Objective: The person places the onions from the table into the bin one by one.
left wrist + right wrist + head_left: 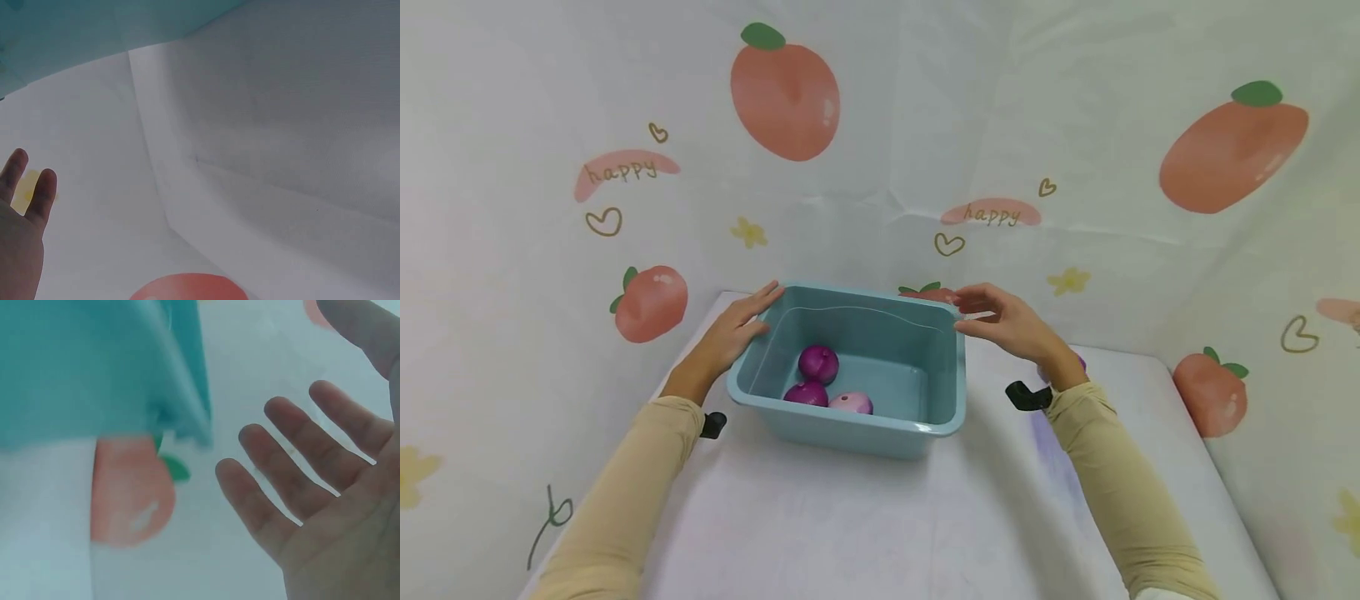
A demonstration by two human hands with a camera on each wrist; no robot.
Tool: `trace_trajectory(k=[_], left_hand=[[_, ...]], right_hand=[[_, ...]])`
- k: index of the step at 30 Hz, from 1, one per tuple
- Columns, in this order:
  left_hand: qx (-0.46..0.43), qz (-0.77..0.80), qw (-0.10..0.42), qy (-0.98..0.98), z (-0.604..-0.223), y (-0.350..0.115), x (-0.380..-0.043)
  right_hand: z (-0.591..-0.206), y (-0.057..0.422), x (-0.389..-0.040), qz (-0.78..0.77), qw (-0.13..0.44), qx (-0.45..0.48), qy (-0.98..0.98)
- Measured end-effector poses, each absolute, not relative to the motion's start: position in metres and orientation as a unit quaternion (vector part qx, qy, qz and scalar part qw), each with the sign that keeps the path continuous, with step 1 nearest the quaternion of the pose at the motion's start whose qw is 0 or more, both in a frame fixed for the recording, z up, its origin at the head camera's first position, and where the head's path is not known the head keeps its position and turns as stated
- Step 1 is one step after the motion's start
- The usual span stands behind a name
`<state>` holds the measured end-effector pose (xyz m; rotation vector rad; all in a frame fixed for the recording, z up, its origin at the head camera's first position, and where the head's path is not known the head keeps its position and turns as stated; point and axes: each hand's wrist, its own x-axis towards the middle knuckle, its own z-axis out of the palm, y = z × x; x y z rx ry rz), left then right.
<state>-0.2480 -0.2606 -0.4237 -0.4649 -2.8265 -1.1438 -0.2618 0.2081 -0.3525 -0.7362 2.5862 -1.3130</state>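
A blue-green plastic bin point(850, 435) is in front of me in the head view. Inside lie two shiny dark purple round pieces point(817, 365) and a pale pink one point(852, 403), gathered toward its near left; they look like toy fruit or vegetables. My left hand point(730, 332) is at the bin's far left corner, its fingers stretched along the rim. At the far right corner my right hand point(1011, 321) has its fingers spread and slightly bent; the right wrist view shows a gap between them and the bin. Whether the bin's base rests on the table cannot be told.
A white-covered table point(850, 533) lies under the bin. Beyond it hangs a white cloth point(865, 192) printed with fruit, hearts and words. Something purple point(1082, 363) peeks out behind my right wrist, and a purple patch point(1051, 437) shows on the table beside that forearm.
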Motion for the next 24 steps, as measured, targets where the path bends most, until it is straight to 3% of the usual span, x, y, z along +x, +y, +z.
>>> trace_trajectory(k=[11,24], left_hand=[[-0.162,-0.372,0.027,-0.913,-0.425,-0.26,-0.252],[-0.144,-0.364,0.025,-0.92,-0.424,-0.261,-0.249]], right_hand=[[-0.379,0.282,-0.238,-0.404,0.044,-0.148,0.902],[-0.421,0.336,-0.219,-0.377,-0.009,-0.024,0.926]])
